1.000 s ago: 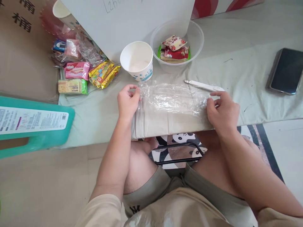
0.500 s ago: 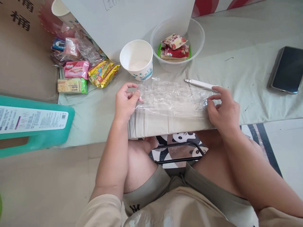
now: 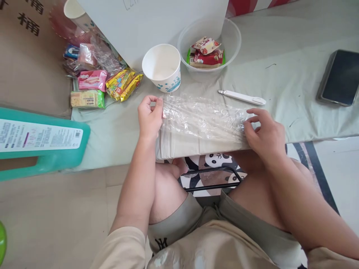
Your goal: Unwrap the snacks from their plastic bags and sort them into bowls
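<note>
A crumpled sheet of clear plastic film [image 3: 203,117] stretches between my two hands, near the front edge of the cloth-covered table [image 3: 303,119]. My left hand [image 3: 150,116] pinches its left end between thumb and fingers. At the other end, my right hand [image 3: 263,132] grips the bunched film with thumb and fingertips, the index finger lifted. Just behind the film stands a white paper cup [image 3: 171,84] with blue print. A white-handled cutting tool [image 3: 242,97] lies beyond my right hand, its small tip pointing left.
A clear plastic bowl [image 3: 232,45] holds several wrapped snacks. More packets, including a yellow one [image 3: 119,86] and a pink one [image 3: 91,80], lie at the left. A teal jug [image 3: 78,157] stands at the left edge. A dark phone [image 3: 340,76] lies far right. Behind rises a white panel [image 3: 157,22].
The film is now pulled tauter and more gathered between my hands. My right hand has come slightly down, away from the white-handled tool, whose whole handle now shows.
</note>
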Demonstrator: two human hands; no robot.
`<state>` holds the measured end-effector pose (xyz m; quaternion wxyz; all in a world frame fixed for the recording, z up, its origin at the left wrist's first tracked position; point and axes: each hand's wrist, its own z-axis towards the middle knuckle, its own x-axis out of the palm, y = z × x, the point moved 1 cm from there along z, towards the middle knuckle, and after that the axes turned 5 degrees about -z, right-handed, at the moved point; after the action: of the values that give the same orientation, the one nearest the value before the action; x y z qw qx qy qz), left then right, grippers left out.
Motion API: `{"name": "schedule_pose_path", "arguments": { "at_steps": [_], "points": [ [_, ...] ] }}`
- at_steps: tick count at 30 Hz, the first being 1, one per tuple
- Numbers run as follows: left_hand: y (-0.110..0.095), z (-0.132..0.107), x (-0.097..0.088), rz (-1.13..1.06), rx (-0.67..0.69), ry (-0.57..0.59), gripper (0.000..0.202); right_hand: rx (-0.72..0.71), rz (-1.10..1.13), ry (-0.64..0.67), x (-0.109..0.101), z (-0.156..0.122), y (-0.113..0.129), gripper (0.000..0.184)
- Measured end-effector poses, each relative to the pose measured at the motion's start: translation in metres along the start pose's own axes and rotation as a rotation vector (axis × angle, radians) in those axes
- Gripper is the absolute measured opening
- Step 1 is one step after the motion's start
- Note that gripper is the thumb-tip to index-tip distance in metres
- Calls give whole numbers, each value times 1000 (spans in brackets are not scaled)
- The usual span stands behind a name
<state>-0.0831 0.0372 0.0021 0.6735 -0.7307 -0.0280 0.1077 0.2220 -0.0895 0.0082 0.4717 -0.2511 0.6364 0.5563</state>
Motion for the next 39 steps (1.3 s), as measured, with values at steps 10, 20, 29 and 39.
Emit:
{"name": "schedule_pose_path", "arguments": {
  "at_steps": [10,20,29,39],
  "points": [
    [9,6,-7,158,203,288,36,-81,-10,-122,3,0,-5,27],
    [0,3,2,-145,46,649,60,-47,-23,-85,3,2,-3,32],
    [7,12,14,-71,-60,461,49,13,-52,-95,0,4,-4,38],
    [11,13,17,71,1,222,23,23,-107,-169,-2,3,-4,53]
  ]
}}
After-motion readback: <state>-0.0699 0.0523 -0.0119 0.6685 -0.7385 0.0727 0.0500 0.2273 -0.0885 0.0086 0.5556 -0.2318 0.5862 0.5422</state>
